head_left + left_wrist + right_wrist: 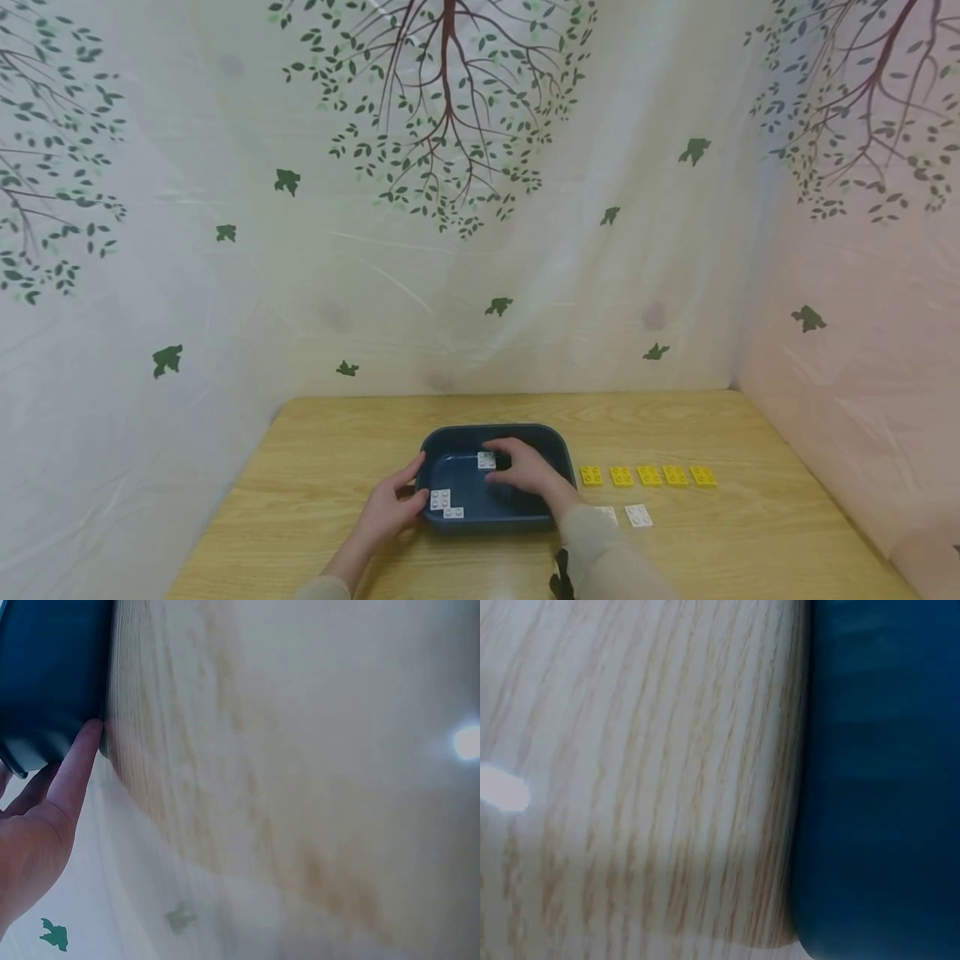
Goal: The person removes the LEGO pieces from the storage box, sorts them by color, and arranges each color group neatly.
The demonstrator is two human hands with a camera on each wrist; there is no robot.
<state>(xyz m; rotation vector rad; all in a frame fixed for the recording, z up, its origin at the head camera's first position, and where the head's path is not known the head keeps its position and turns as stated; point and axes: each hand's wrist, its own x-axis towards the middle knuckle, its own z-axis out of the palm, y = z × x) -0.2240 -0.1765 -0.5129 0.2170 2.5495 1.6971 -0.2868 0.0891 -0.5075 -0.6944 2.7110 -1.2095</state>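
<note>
My left hand [390, 504] holds the left end of a dark blue tray [491, 525], its thumb and fingers spread along the rim. In the left wrist view, a straight digit [79, 765] lies against the tray's outer wall. Over the inside of the tray, my right hand [525, 469] is spread with thumb and forefinger apart. Between these two sits a white toy brick [486, 460], near the back of the tray. Other white bricks [440, 499] lie in the tray's front left corner. The right wrist view shows the tray's blue wall [885, 780] but no fingers.
Right of the tray, several yellow bricks [649, 476] form a row on the wooden table [337, 450]. Nearer me lies a white brick [638, 516], and another [606, 515] is partly hidden by the right sleeve [607, 542]. A leaf-printed curtain [420, 333] hangs behind the table.
</note>
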